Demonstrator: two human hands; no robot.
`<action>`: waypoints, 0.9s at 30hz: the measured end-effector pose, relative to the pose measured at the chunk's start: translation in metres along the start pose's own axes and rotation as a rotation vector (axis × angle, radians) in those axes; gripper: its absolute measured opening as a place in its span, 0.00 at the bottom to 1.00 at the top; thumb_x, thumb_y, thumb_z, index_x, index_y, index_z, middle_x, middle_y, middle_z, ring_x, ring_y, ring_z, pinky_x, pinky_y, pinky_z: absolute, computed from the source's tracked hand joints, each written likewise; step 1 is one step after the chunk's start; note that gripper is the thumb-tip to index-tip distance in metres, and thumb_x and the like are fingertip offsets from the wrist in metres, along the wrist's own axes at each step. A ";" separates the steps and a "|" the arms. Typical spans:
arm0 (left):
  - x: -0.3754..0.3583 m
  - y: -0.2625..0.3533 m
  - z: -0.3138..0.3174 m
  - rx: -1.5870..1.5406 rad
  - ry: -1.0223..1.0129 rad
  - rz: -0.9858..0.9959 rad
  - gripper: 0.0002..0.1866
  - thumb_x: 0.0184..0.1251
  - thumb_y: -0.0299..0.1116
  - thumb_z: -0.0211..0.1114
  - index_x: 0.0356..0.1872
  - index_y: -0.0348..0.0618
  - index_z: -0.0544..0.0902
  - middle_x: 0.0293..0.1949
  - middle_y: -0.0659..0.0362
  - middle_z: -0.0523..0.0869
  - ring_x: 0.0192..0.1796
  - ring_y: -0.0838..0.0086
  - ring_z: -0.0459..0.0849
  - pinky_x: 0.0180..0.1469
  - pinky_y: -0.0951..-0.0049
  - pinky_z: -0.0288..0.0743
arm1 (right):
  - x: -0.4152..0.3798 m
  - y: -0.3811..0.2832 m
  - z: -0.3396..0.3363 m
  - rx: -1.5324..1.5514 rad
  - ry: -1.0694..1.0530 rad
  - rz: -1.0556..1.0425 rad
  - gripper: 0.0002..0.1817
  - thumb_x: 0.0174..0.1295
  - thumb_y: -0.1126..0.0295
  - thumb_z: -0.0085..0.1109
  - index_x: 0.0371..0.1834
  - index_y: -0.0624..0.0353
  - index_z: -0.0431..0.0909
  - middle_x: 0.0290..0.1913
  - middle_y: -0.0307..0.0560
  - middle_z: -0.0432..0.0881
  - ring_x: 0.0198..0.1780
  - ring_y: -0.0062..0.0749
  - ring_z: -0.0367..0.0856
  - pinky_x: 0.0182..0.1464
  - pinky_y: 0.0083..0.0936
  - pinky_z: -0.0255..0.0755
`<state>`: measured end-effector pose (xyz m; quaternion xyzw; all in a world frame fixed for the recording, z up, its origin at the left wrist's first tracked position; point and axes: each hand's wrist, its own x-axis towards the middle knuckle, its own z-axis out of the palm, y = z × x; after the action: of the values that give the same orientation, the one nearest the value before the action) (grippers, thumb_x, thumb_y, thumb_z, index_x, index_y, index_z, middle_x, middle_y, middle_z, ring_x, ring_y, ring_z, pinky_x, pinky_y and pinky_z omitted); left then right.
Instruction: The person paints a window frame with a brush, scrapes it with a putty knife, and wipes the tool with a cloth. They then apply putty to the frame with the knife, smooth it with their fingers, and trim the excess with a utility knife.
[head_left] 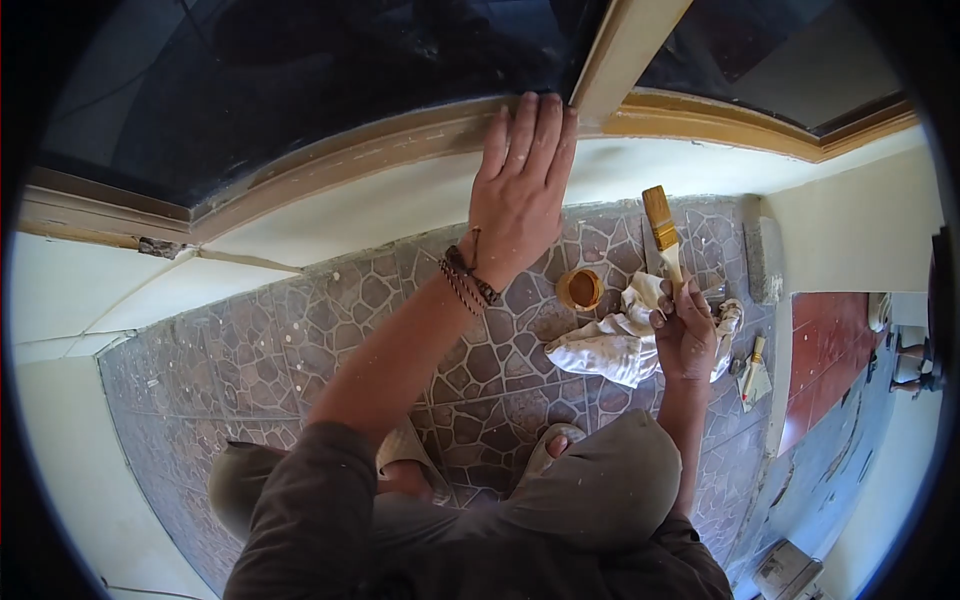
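Note:
My left hand point(520, 200) lies flat on the lower rail of a brown wooden window frame point(350, 165), fingers stretched upward beside the upright post. Braided bracelets point(468, 275) circle that wrist. In my right hand point(687, 330) is a paintbrush point(662, 228), gripped by its pale handle and held with the bristles up; they look coated in ochre-brown. Left of this hand, an open tub of brownish paint point(580, 289) stands on the stone-patterned floor. A crumpled white cloth point(610, 345) lies below and behind the right hand, partly hidden by it.
A second brush point(753, 370) lies on a small pale sheet at the right. Cream wall point(330, 225) runs below the window, whose dark glass point(330, 80) is above. Red tiles point(825, 345) lie beyond a step. Another person's legs point(910, 368) show at the far right.

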<state>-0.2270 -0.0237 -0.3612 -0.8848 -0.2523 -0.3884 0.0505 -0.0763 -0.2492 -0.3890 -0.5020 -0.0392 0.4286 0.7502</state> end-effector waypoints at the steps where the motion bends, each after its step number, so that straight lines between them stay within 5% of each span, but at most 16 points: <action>1: 0.005 -0.004 -0.001 0.149 -0.075 0.061 0.33 0.55 0.33 0.60 0.65 0.34 0.70 0.68 0.49 0.68 0.73 0.57 0.62 0.72 0.54 0.52 | 0.000 0.000 0.005 0.037 -0.044 -0.017 0.16 0.69 0.72 0.54 0.59 0.61 0.74 0.42 0.42 0.82 0.35 0.18 0.73 0.37 0.18 0.70; 7: 0.015 0.001 -0.017 0.199 -0.099 -0.020 0.33 0.53 0.37 0.61 0.63 0.34 0.72 0.60 0.53 0.73 0.62 0.66 0.69 0.56 0.64 0.58 | -0.003 -0.001 0.012 0.014 -0.005 -0.049 0.18 0.69 0.72 0.54 0.61 0.62 0.72 0.43 0.41 0.80 0.36 0.18 0.72 0.37 0.18 0.69; 19: 0.024 -0.024 -0.032 0.125 -0.117 0.004 0.30 0.45 0.35 0.69 0.56 0.45 0.78 0.46 0.57 0.73 0.52 0.64 0.71 0.50 0.62 0.60 | -0.005 -0.004 0.012 -0.011 0.001 -0.092 0.19 0.70 0.71 0.54 0.63 0.62 0.71 0.44 0.41 0.80 0.35 0.17 0.70 0.37 0.17 0.69; 27: 0.031 -0.029 -0.027 0.066 -0.060 0.027 0.27 0.43 0.31 0.69 0.51 0.44 0.79 0.43 0.57 0.74 0.49 0.63 0.72 0.49 0.62 0.61 | -0.006 -0.005 0.011 -0.022 0.013 -0.076 0.18 0.70 0.71 0.54 0.61 0.62 0.72 0.44 0.41 0.80 0.35 0.17 0.71 0.36 0.17 0.69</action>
<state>-0.2407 0.0066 -0.3233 -0.8972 -0.2544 -0.3525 0.0775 -0.0828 -0.2464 -0.3777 -0.5112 -0.0583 0.3960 0.7606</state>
